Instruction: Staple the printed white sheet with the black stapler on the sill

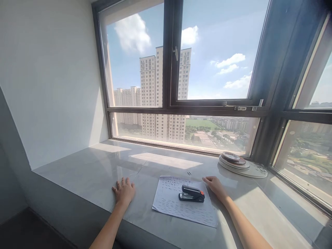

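My left hand (124, 191) lies palm down on the grey sill near its front edge, fingers spread, holding nothing. To the right of the paper, my right hand (214, 186) rests on the sill with its fingers pointing left towards the sheet's upper right corner. Nothing shows in that hand. Between the hands lies a written-on sheaf of white paper (166, 202). A black stapler (191, 194) with a red-orange button sits on top of it, touched by neither hand. Just beyond the paper are small metallic pieces (189, 173), perhaps staples.
A stack of round plate-like discs (233, 162) stands at the back right by the window corner. The dark window frame (181, 109) runs along the back of the tiled sill (90, 176). A white wall (57, 86) bounds the left side. High-rise buildings show outside.
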The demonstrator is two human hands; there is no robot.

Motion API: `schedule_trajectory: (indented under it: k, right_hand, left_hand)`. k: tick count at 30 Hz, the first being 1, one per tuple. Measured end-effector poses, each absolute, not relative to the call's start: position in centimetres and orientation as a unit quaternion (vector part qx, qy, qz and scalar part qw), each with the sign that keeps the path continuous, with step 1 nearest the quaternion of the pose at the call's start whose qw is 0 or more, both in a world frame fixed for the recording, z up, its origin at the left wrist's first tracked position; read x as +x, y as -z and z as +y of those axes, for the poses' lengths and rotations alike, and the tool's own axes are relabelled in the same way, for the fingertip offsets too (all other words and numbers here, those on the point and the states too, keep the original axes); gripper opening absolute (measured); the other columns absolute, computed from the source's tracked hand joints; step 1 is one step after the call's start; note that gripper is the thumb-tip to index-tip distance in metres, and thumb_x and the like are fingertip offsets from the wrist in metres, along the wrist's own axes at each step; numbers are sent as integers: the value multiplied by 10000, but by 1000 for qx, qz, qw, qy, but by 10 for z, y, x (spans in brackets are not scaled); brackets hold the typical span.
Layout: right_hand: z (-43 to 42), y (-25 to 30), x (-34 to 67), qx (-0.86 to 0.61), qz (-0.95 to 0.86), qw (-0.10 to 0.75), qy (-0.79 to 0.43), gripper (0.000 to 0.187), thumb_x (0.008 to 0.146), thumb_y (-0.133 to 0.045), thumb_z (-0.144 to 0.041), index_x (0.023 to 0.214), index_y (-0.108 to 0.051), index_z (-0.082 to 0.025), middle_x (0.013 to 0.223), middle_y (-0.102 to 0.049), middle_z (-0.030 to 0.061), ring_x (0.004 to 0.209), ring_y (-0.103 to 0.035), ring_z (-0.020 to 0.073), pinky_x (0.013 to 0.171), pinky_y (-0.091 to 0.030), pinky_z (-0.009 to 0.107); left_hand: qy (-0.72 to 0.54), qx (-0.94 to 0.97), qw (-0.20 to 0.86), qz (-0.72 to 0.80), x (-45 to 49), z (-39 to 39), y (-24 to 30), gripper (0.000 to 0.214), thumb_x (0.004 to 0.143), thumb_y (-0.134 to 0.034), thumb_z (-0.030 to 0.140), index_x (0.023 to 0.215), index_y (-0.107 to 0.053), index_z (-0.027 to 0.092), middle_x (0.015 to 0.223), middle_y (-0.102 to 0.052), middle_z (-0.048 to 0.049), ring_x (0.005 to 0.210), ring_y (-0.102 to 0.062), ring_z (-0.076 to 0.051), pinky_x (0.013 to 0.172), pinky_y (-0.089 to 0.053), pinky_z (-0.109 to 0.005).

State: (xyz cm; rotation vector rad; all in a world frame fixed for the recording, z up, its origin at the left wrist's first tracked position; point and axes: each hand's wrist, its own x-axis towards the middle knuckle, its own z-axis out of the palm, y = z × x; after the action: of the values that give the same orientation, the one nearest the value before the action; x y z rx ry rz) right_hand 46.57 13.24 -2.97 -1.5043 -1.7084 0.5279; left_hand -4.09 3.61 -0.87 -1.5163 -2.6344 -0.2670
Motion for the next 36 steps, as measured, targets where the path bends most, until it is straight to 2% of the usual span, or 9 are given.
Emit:
schedule_trajectory:
  k: [11, 27, 36]
  right_hand:
    - [132, 31, 466, -589, -665, 404, -220, 459, 796, -507, -585, 561, -282, -262, 597, -194, -60, 611, -218, 124, 579, -162, 280]
    - [132, 24, 457, -595, -670, 414, -161, 432, 735, -442, -579, 559, -192, -274, 570, -176, -51, 584, -208, 119, 551, -165, 274]
    - [135, 23, 457, -593, -688, 393, -144, 422, 710, -460, -540, 518, -196, -271, 543, -189, -51, 562, -236, 117, 536, -195, 257]
  left_hand:
    - [76, -503, 33, -860, -40, 32, 4, 634, 1031, -262, 384, 1582, -435, 122, 1686, -314, -179, 1538, -259, -449, 1195, -217, -678]
    - [107, -498, 58, -859, -39, 34, 8, 583, 1022, -313, 330, 1517, -532, 114, 1639, -402, -189, 1501, -320, -454, 1169, -249, -692]
    - [103, -495, 42, -862, -41, 39, 10, 592, 1020, -336, 368, 1541, -503, 139, 1651, -369, -206, 1518, -289, -459, 1180, -227, -666]
